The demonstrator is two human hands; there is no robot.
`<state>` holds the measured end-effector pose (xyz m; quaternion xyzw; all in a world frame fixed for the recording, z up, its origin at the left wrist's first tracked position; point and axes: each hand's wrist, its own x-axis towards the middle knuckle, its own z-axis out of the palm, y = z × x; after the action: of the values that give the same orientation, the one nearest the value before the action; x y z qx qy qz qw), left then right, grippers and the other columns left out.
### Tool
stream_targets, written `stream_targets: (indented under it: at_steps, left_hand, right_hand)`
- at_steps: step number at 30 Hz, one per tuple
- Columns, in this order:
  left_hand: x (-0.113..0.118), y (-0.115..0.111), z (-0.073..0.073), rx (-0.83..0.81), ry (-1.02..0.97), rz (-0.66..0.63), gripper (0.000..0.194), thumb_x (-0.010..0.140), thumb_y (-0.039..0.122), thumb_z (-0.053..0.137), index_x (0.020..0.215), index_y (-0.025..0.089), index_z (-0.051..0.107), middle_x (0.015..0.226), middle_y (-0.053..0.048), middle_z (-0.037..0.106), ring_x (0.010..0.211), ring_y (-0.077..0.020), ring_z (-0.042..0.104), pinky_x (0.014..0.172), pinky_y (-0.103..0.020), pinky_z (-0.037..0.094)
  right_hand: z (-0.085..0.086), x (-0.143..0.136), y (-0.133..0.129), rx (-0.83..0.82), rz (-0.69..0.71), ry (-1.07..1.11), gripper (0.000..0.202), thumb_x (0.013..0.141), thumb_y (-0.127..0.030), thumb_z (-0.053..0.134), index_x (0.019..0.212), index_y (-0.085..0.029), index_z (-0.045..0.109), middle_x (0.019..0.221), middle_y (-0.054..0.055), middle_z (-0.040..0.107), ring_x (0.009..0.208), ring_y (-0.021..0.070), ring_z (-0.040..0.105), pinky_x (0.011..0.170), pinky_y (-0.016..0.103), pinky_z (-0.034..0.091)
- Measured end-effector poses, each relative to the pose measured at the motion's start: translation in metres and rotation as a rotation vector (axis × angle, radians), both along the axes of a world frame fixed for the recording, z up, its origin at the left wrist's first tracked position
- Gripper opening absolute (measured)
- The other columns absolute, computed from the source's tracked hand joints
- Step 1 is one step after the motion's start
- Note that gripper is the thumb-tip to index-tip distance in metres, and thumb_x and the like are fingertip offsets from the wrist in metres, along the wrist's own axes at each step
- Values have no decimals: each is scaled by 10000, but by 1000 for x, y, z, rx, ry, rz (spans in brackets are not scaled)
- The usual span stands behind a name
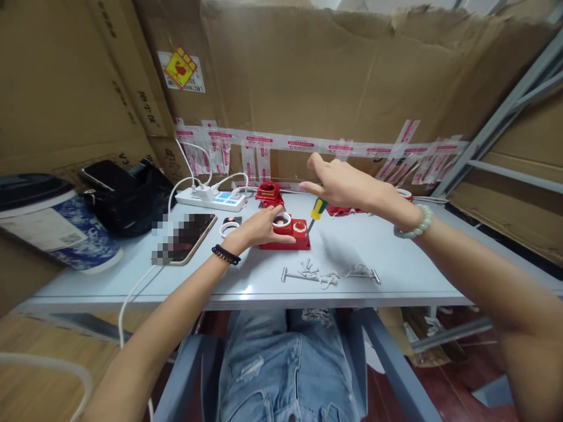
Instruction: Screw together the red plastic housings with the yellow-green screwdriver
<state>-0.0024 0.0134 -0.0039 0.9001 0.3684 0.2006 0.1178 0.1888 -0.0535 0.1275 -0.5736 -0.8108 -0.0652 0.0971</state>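
A red housing (281, 245) with two round openings lies on the table; a white ring (282, 220) surrounds the left opening. My left hand (263, 226) grips the housing's left side, thumb along the front and fingers over the top. A screwdriver (316, 210) with a yellow and green handle leans to the right, its tip at the housing's right end. My right hand (336, 183) is over the handle top, with thumb and a finger pointing left; the other fingers are hidden. Several loose screws (308, 268) lie in front of the housing, by a metal rod (303, 276) with white string.
Behind the housing are more red parts (269, 193) and a white power strip (213, 198) with cables. To the left lie a loose white ring (229, 229), a phone (193, 237), a black bag (127, 199) and a large cup (57, 228). Cardboard (308, 76) walls the back.
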Motion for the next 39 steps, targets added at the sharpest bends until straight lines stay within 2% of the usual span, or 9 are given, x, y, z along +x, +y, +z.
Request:
stream_targets:
  at_steps: [5,9,12,16,23,29,35,37,39]
  left_hand:
    - [0,2,-2,-11,5,6,581,674,669,654,969,201,477,973,-85,596,877,-268,570,750,-351,420]
    - [0,3,-3,-14,-3,8,590,667,662,660,997,205,490,1003,-90,594,900,-269,571,762,-348,422]
    - [-1,3,-4,-7,2,13,560,676,657,657,963,208,487,958,-78,589,858,-257,572,737,-339,421]
    - [-1,4,-3,6,19,7,571,679,673,646,956,205,469,952,-77,582,849,-255,571,735,-344,426]
    - [0,2,-2,-7,1,12,569,676,664,653,952,199,476,942,-80,579,840,-251,566,721,-342,425]
    - [-1,1,-1,-28,-29,10,563,664,650,672,957,208,483,947,-68,584,863,-250,567,728,-331,423]
    - [-1,2,-2,4,9,22,574,677,669,654,963,205,472,956,-84,588,869,-268,572,722,-339,418]
    - [-1,2,-2,12,27,26,584,680,681,643,968,204,468,960,-87,588,871,-270,572,728,-343,419]
    - [-1,3,-3,4,30,20,594,680,690,636,976,204,467,972,-90,587,877,-268,573,734,-344,424]
  right_hand:
    - [7,10,-2,-49,161,81,507,791,-234,573,1265,-239,393,1034,71,618,817,200,559,714,344,441]
    - [3,13,2,-49,171,88,277,783,-295,598,1037,-200,542,1012,77,623,874,215,561,717,344,440]
    - [-3,13,5,-8,158,143,160,830,-295,533,933,-176,560,941,77,633,831,200,566,707,342,440]
    - [-7,14,6,-28,190,243,322,728,-174,582,1043,-188,515,1012,63,625,821,173,563,676,306,449]
    - [-19,9,13,91,91,327,224,755,-343,598,897,-187,521,842,44,612,762,176,538,683,329,428]
    - [-31,6,14,100,99,450,351,770,-216,515,1110,-201,428,863,32,636,707,155,536,692,325,438]
    - [-11,5,1,210,49,445,422,819,-242,439,1235,-174,448,898,59,643,752,175,560,713,346,450]
    - [-8,4,0,239,42,411,348,827,-268,440,1137,-157,552,877,72,647,763,180,566,725,349,450]
    - [-12,4,2,90,31,327,285,837,-344,457,919,-143,642,778,83,645,710,180,568,692,339,449]
